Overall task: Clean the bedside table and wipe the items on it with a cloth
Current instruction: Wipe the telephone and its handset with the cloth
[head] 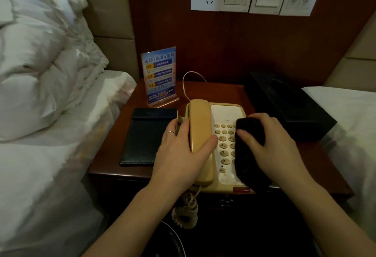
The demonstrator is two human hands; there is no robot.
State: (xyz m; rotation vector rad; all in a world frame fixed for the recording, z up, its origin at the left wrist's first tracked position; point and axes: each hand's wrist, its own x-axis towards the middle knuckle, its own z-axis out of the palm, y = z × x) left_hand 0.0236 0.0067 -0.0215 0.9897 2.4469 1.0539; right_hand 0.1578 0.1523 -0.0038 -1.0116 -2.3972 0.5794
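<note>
Dark cloth (251,145) bunched in the right hand (274,145), fingers curled over it and thumb pinching its near edge, pressed onto the keypad side of the beige telephone (225,114). Left hand (183,153) wrapped round the handset (200,134), thumb across its top and fingers down the far side, holding it in its cradle. Telephone sitting near the front edge of the wooden tabletop (223,92), coiled cord (186,212) hanging off the front. Black folder (145,136) lying flat just left of the telephone; acrylic sign stand (159,75) upright behind it; black tissue box (289,102) to the right, at the back.

Step in hand, by the look of it: wiping the telephone's face. Best done with short, light strokes along the key rows (enough to lift dust, not enough to press keys hard), keeping the left grip firm so the base cannot slide toward the edge. Worth lifting the handset afterwards to reach the cradle, then moving the telephone aside to wipe the tabletop beneath.
</note>
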